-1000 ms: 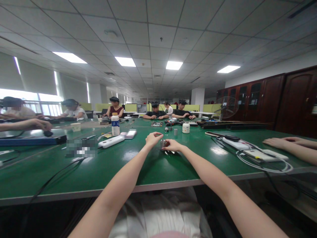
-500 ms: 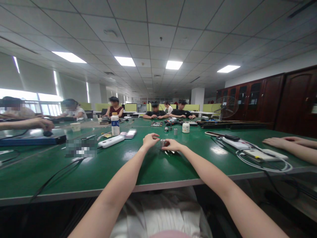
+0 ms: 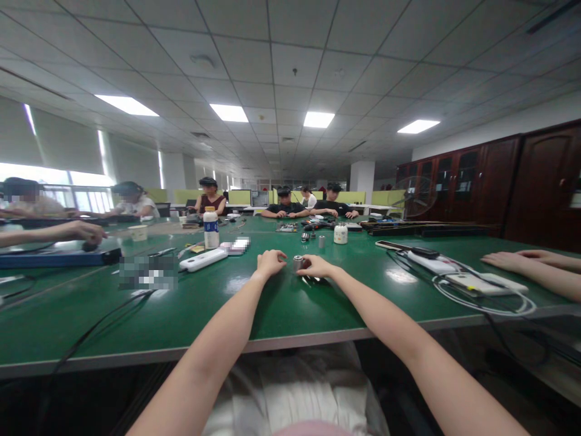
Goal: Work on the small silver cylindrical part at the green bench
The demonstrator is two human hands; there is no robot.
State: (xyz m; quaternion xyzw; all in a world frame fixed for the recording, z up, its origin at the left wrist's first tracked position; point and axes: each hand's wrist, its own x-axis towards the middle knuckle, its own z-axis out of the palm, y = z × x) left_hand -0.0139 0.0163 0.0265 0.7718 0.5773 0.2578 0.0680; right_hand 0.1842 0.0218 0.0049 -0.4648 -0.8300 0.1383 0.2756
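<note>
Green and glossy, the table [image 3: 218,315] before us carries several containers. We see a bottle [image 3: 211,230] standing upright to the left, white with a blue label and an orange-brown cap; whether its whiteness is wall or contents, we cannot tell. Beyond our hands, slightly to the right, stands a rounded white jar [image 3: 341,234] with small marks on its side and a narrower top; its inside is hidden from us. Farther left is a pale cup [image 3: 138,233], wider at the rim than at the foot, and we cannot make out what it holds.

Bare metal shines nearest us: a silvery metal cylinder [image 3: 298,263], upright between our hands, with a narrower top. A smaller cylinder [image 3: 322,241], also silvery, stands on the table just left of the jar. Smooth white plastic forms the long power strip [image 3: 204,260] lying aslant near the bottle.

Our right grip [image 3: 319,266] is closed on the metal cylinder from its right side, fingers bent against the wall. Our left grip [image 3: 271,263] is partly open and holds nothing, its fingers curved toward the metal cylinder, near it but apart.
</note>
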